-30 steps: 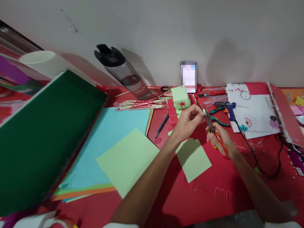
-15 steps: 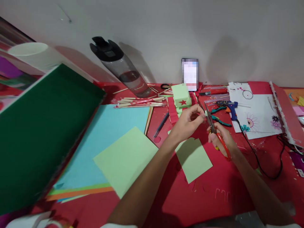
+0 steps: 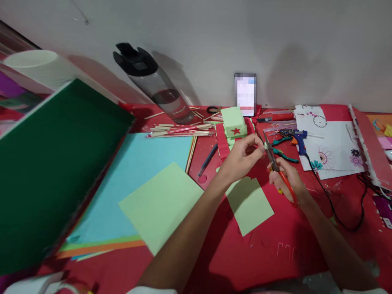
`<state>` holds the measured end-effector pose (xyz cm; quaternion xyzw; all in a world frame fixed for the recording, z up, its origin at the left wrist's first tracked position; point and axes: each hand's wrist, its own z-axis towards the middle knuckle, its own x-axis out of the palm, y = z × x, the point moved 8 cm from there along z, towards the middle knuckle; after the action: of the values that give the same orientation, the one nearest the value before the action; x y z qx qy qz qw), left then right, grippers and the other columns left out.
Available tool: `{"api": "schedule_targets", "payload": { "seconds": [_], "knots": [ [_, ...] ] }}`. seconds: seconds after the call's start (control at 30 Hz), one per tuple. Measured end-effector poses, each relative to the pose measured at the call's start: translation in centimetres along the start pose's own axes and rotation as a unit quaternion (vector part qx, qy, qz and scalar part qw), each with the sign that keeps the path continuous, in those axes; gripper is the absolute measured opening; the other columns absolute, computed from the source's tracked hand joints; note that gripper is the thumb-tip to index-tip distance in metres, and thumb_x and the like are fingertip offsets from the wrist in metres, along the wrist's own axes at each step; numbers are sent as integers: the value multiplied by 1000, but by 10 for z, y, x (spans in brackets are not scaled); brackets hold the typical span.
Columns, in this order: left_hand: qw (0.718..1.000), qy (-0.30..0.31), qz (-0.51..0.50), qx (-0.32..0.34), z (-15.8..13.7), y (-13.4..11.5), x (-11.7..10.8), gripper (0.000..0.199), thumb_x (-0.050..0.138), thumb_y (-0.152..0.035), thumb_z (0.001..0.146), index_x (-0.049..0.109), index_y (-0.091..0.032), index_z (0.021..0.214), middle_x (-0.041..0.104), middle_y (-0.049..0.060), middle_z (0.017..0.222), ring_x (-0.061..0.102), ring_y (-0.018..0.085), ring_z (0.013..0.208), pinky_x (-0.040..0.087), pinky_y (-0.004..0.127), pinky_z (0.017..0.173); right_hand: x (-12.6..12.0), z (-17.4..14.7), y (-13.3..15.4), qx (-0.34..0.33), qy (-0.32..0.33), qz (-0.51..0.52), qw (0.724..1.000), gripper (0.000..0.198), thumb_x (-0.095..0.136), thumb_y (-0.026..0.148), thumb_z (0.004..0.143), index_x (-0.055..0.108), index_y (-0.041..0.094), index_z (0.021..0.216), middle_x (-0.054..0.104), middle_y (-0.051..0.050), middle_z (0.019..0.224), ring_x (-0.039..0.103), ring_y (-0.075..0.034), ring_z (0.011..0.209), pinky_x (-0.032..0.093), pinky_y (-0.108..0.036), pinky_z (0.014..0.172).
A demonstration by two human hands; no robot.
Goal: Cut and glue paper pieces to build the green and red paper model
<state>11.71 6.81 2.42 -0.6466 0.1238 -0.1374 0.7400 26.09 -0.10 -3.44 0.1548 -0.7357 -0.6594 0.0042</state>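
Note:
My right hand (image 3: 285,178) is wrapped round the orange-red handle of a pair of scissors (image 3: 288,187), whose blades stand slightly apart and point up to the left. Close to the blades, my left hand (image 3: 243,158) pinches a tiny pale green piece of paper (image 3: 266,145), mostly hidden by the fingertips. Behind the left hand sits a light green paper box (image 3: 233,121) with a red star, on a red and green paper piece. Under the left wrist lies a light green paper sheet (image 3: 249,208) with a cut edge at its top.
Left of my forearm lie a larger green sheet (image 3: 162,200) and blue paper (image 3: 153,151). A bottle (image 3: 168,100) leans by wooden sticks (image 3: 180,130). A phone (image 3: 246,94) rests against the wall. To the right are pliers (image 3: 284,153), a corded glue gun (image 3: 298,141) and a dark green board (image 3: 61,163) far left.
The view has shifted very slightly. Both hands, the scissors and the small paper piece look nearly unmoved.

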Motion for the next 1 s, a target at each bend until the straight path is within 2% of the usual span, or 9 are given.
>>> {"api": "schedule_targets", "payload": {
  "seconds": [0.4,1.0],
  "knots": [
    [1000,1,3,2,-1,2,0,6,60,-19,86,57,-20,81,56,-3,74,54,11,67,44,25,64,0,-1,-2,6,5,1,1000,46,66,68,94,60,24,106,53,4,72,41,-10,53,33,-22,48],
    [1000,0,0,0,-1,-1,2,8,60,-20,87,57,-20,80,55,-4,73,53,11,65,43,25,63,-1,-1,2,13,-2,5,1000,44,73,64,91,60,24,104,48,6,69,39,-10,51,33,-22,46]
  ]
}}
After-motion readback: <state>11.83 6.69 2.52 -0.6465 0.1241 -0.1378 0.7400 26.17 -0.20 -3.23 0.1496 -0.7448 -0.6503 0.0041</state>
